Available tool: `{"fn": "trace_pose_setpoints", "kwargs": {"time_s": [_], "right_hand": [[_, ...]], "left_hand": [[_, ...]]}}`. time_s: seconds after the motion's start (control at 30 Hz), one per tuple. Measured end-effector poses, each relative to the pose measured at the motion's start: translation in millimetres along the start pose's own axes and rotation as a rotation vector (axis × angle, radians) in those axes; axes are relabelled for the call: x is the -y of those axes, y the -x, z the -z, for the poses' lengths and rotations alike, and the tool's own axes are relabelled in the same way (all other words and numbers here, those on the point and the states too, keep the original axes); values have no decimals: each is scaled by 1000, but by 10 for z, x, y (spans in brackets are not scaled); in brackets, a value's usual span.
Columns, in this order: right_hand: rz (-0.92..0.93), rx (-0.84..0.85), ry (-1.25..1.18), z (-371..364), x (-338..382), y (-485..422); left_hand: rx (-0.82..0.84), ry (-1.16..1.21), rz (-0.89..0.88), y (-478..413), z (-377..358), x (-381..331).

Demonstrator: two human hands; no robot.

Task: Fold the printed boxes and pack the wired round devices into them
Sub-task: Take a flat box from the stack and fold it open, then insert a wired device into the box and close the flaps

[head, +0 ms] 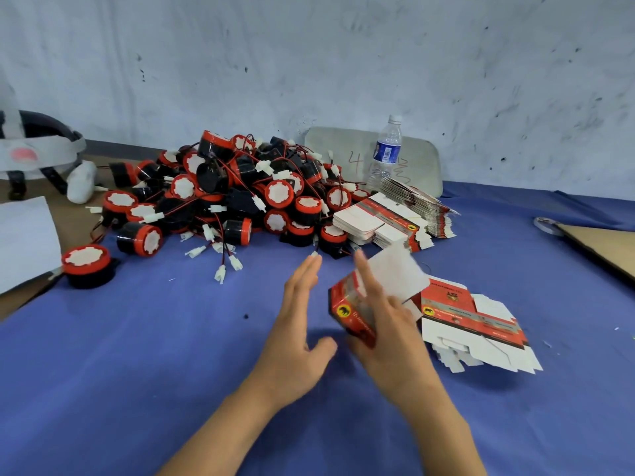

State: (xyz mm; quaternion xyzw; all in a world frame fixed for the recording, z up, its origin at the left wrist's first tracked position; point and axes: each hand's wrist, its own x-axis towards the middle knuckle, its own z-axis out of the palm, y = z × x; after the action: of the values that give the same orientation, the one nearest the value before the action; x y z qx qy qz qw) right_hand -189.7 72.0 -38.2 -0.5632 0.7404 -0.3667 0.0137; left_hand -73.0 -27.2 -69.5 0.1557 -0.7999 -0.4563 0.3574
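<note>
Head: right hand [386, 333] grips box [344, 305], left hand [295, 324] flat.

The box [345, 309] in the right hand [388, 331] is blurry, and its white flap [395, 269] is just a smear. That hand hides the box's near side. Words on the flat boxes [474, 321] just right of it are too small to read. Far right, brown cardboard [604, 245] runs off the edge. Far left of the left hand [295, 324], white paper [24, 238] does too.

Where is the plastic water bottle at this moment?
In the head view the water bottle stands at the back, right of centre, between the grey board at the wall and the stacked flat boxes, right of the device pile.
</note>
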Motion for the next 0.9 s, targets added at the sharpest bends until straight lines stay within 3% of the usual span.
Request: {"fn": "trace_pose_setpoints", "kwargs": {"time_s": [0.1, 0.23, 0.33, 0.43, 0.5, 0.7, 0.8, 0.9], "right_hand": [[113, 73, 165, -138, 40, 37], [190, 27, -41, -202, 151, 49], [243, -151, -87, -189, 229, 38], [258, -399, 14, -236, 193, 29], [226, -447, 70, -333, 150, 27], [242, -313, 56, -498, 68, 31], [235, -351, 47, -463, 37, 25], [228, -333, 37, -451, 40, 39]], "left_hand": [[-9, 100, 109, -43, 36, 101], [39, 118, 246, -91, 42, 212], [-26, 64, 242, -109, 66, 260], [-91, 35, 272, -126, 166, 199], [-110, 22, 263, -144, 283, 141], [-522, -329, 218, 17, 664, 215], [-520, -657, 249, -119, 1242, 438], [-358, -969, 594, -343, 1980, 664]]}}
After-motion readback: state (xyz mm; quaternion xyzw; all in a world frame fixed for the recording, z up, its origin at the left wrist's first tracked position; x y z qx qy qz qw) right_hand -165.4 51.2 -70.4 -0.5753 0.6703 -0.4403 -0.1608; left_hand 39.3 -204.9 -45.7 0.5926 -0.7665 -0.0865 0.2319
